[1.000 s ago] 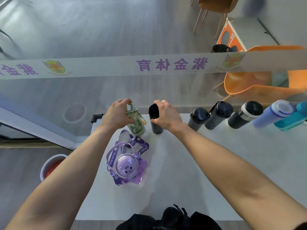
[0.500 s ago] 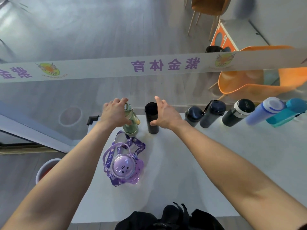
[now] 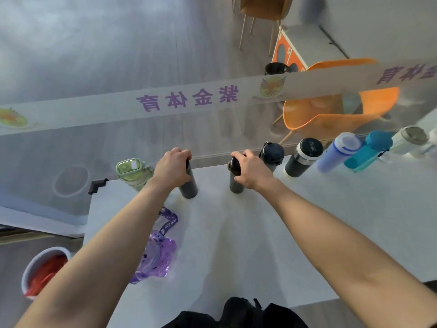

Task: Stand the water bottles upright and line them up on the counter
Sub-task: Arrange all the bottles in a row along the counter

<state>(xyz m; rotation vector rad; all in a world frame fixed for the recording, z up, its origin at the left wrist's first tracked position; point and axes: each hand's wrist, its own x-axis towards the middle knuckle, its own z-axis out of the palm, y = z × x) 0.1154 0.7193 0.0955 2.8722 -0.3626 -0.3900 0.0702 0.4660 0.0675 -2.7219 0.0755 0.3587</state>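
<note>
A row of water bottles stands upright along the far edge of the white counter (image 3: 272, 233). My left hand (image 3: 173, 168) is closed over the top of a dark grey bottle (image 3: 190, 188). My right hand (image 3: 251, 172) grips the top of a second dark bottle (image 3: 236, 184). A green bottle (image 3: 131, 170) stands free at the row's left end. To the right stand a navy-capped bottle (image 3: 272, 153), a black-and-white bottle (image 3: 305, 157), a lavender bottle (image 3: 338, 152), a teal bottle (image 3: 369, 151) and a pale bottle (image 3: 409, 139). A purple bottle with a strap (image 3: 158, 256) sits nearer me, partly behind my left forearm.
A glass barrier with a printed banner (image 3: 189, 100) rises right behind the bottles. An orange chair (image 3: 331, 114) is beyond it. A white bucket with red contents (image 3: 45, 268) stands on the floor left of the counter. A black bag (image 3: 236, 313) lies at the near edge.
My left hand let go of the green bottle and took the dark grey one. My right hand released that dark grey bottle and grasped the dark bottle to its right.
</note>
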